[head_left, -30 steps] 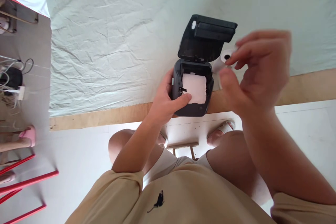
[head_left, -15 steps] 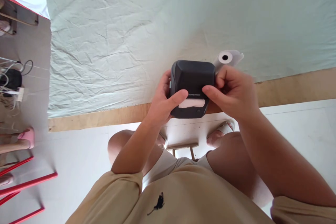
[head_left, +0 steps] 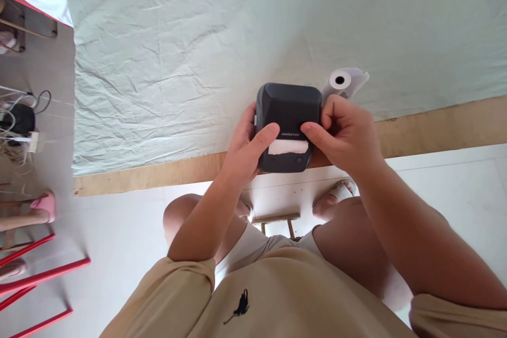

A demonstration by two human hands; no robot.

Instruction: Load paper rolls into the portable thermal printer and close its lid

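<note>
A dark label printer [head_left: 291,108] is held between my two hands at the table's front edge. White paper [head_left: 288,147] sticks out of the slot on its front, above a round power button. My left hand [head_left: 247,145] wraps its left side, thumb on the top cover. On the other side, my right hand [head_left: 344,129] grips the right edge, with the thumb on the cover and the fingers curled at the side. Just beyond my right fingers lies a white paper roll [head_left: 339,80] with a dark core and a loose end.
A wrinkled pale green cloth [head_left: 170,63] covers the table, whose wooden edge [head_left: 150,171] faces me. To the left are red metal legs [head_left: 47,275], tangled cables [head_left: 18,121] and another person's foot in a pink shoe [head_left: 45,205]. A wooden stool [head_left: 277,219] stands below.
The printer and both hands have shifted slightly up and left in view. Its front faces the camera a little more squarely. Both hands keep their grip.
</note>
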